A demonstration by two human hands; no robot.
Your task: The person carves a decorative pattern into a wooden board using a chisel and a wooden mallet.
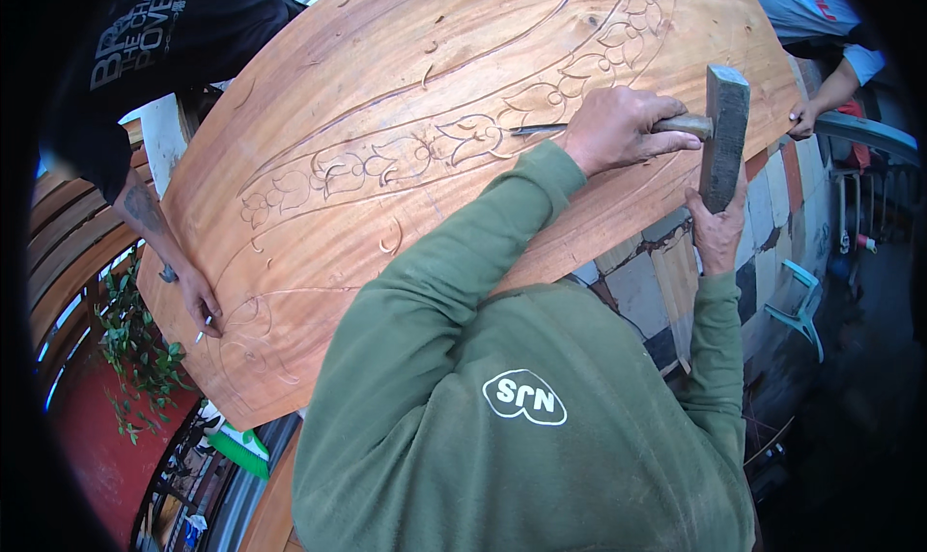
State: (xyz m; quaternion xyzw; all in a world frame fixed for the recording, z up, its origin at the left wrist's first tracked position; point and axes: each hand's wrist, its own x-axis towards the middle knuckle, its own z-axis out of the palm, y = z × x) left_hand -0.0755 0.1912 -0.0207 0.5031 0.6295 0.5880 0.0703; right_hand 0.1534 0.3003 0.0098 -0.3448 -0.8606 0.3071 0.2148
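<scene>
My left hand (623, 132) is closed around a chisel, its dark blade (538, 129) laid low over the wood and pointing left at a carved leaf. The pale handle end (688, 124) sticks out to the right of my fingers. Against or right by that end stands a squared wooden block mallet (724, 141), which my right hand (719, 231) grips from below. The large reddish-brown wooden panel (319, 79) beneath carries a band of carved leaves and scrolls (406, 156). Whether the mallet touches the handle, I cannot tell.
Curled shavings (391, 235) lie on the panel. A person's hand (200, 301) with a small white stick rests on its left edge. Another person's hand (803, 119) is at the right edge. Below are a tiled floor (637, 296), a light-blue chair part (800, 306) and a plant (140, 349).
</scene>
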